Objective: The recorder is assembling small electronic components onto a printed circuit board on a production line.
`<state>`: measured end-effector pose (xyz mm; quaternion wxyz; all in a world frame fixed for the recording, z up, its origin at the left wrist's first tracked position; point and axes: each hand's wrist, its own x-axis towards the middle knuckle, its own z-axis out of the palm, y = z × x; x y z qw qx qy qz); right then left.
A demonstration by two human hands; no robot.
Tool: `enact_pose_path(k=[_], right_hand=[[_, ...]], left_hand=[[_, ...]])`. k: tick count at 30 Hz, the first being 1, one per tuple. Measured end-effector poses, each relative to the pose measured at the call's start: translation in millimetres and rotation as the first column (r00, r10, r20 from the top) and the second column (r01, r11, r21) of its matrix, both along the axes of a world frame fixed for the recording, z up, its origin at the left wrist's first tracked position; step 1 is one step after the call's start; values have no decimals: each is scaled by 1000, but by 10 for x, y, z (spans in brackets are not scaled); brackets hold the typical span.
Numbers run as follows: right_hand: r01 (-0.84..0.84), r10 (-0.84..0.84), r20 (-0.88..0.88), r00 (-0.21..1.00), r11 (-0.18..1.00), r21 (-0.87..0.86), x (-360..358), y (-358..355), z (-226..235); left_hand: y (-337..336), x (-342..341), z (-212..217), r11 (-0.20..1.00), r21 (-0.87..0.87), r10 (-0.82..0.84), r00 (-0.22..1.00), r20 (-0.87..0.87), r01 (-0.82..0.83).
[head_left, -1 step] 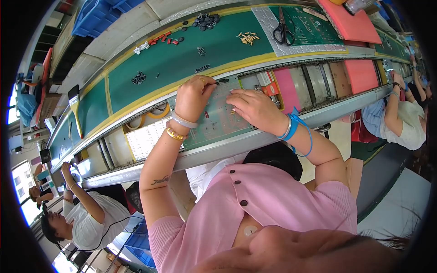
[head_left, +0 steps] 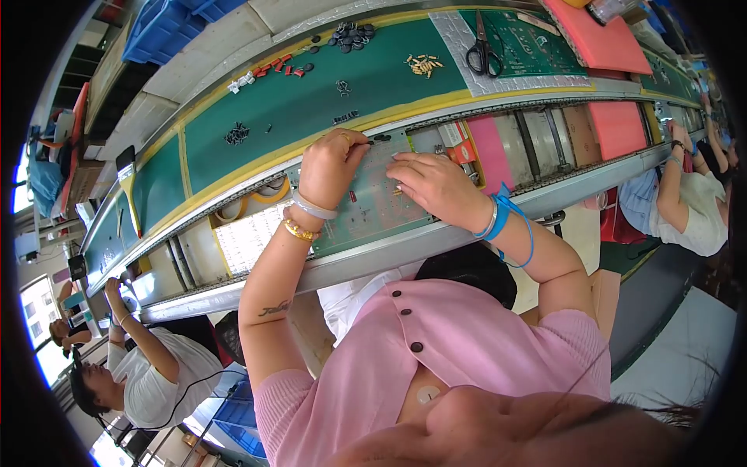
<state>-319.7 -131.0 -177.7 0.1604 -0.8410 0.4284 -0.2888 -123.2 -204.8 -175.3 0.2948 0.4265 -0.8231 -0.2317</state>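
A green circuit board (head_left: 366, 226) lies across the conveyor rails in front of me, with small parts on it, one of them red (head_left: 352, 196). My left hand (head_left: 331, 167) is over the board's far left part, thumb and forefinger pinched beside a small black part (head_left: 380, 138) at the far edge. Whatever is between those fingertips is hidden. My right hand (head_left: 443, 191) rests over the board's right side, fingers bent and close together. A small tan part (head_left: 398, 189) shows at its fingertips; whether it is gripped or stands on the board is unclear.
Beyond the rail, a green mat (head_left: 311, 97) holds piles of tan parts (head_left: 422, 65), black discs (head_left: 352, 37), red parts (head_left: 296, 71) and dark pins (head_left: 237, 133). Scissors (head_left: 483, 50) lie farther right. A brush (head_left: 128, 187) and tape rolls (head_left: 261, 198) are left. Co-workers sit at both sides.
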Motion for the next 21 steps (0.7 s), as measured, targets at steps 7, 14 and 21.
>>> enact_pose_path(k=[7, 14, 21], right_hand=[[12, -13, -15, 1000, 999, -40, -2, 9, -45], [3, -4, -10, 1000, 999, -51, -11, -10, -63], [4, -3, 31, 1000, 999, -36, 37, -27, -32]], left_hand=[[16, -24, 41, 1000, -20, -5, 1000, 4, 5], [-25, -60, 13, 991, -116, -73, 997, 14, 74], [-8, -49, 38, 984, -153, -78, 994, 79, 89]])
